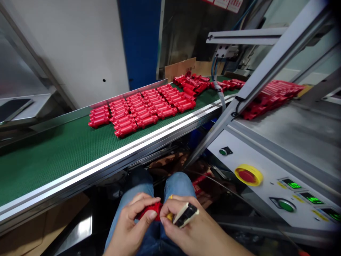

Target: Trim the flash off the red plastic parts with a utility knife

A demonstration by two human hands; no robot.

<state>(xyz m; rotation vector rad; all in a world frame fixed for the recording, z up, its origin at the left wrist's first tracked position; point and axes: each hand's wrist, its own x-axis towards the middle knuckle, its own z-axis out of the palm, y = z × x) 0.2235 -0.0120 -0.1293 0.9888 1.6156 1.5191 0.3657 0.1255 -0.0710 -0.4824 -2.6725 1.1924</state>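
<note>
Above my lap, my left hand (135,222) is closed around a red plastic part (153,210), thumb and fingers pinching it. Most of that part is covered by my fingers. My right hand (183,224) meets it from the other side, gripping a small tool with a cream and black handle (185,215). A bit of yellow shows between those fingers, close to the red part. The tool's working end is hidden, so its kind and whether it touches the part cannot be made out.
Rows of red ribbed parts (145,106) lie on a green conveyor belt (64,144), with a loose heap (193,82) farther back. At right stands a machine with a metal frame post (277,53), an emergency stop button (248,175) and more red parts (271,97) on top.
</note>
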